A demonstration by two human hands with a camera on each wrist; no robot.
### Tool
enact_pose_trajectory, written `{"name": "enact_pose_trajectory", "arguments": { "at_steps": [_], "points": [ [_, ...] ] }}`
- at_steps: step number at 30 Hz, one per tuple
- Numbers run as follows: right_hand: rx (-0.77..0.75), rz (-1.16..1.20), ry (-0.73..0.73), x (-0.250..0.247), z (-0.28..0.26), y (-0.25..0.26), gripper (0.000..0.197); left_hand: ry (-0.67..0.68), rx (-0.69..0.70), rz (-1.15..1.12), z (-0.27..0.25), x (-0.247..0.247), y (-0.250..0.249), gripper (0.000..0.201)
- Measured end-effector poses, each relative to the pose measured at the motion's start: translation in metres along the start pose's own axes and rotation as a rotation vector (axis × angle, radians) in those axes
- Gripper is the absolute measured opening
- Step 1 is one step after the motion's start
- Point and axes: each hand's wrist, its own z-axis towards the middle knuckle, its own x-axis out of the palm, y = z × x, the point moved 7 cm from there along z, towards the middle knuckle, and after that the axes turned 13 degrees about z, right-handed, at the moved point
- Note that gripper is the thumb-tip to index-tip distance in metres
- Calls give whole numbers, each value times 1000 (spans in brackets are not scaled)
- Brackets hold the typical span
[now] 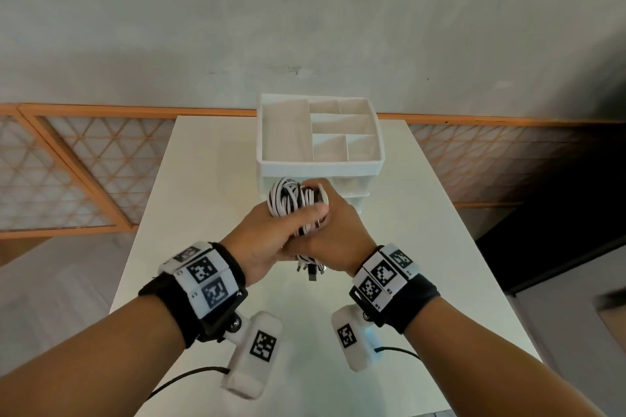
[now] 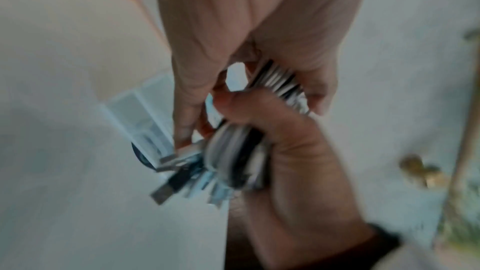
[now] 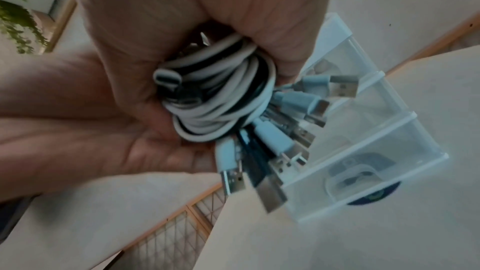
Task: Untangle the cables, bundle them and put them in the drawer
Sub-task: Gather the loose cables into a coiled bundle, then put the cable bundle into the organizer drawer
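Observation:
A coiled bundle of white and black cables [image 1: 288, 201] is held above the table, just in front of the drawer unit [image 1: 321, 162]. My left hand [image 1: 271, 234] grips the coil from the left, thumb over the top. My right hand [image 1: 338, 223] wraps around it from the right. Several USB plugs [image 1: 311, 269] hang out below the hands. The right wrist view shows the cables [image 3: 221, 100] packed in my right hand [image 3: 207, 17], with the plugs [image 3: 288, 130] fanning toward the drawer unit [image 3: 376, 141]. The left wrist view is blurred and shows both hands on the cables [image 2: 233, 161].
The drawer unit has an open compartment tray [image 1: 284, 132] on top and translucent drawers [image 1: 352, 195] below, their fronts flush. It stands at the far end of the white table [image 1: 203, 179]. An orange lattice railing [image 1: 67, 162] runs behind the table.

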Motion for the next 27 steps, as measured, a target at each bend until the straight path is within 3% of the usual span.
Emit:
{"name": "enact_pose_trajectory", "arguments": {
  "at_steps": [5, 13, 15, 18, 20, 27],
  "points": [
    [15, 13, -3, -3, 4, -13, 95, 44, -65, -83, 11, 6, 9, 38],
    [144, -261, -130, -40, 8, -52, 65, 202, -205, -48, 33, 14, 53, 59],
    [200, -266, -187, -61, 10, -61, 66, 138, -294, -171, 48, 6, 64, 57],
    [241, -278, -223, -82, 14, -66, 67, -67, -436, -370, 74, 1, 81, 18],
    [244, -266, -228, -88, 18, -67, 70, -166, -481, -372, 91, 3, 87, 8],
    [241, -252, -198, -91, 13, -62, 70, -116, -472, -611, 113, 24, 93, 21]
  ]
}}
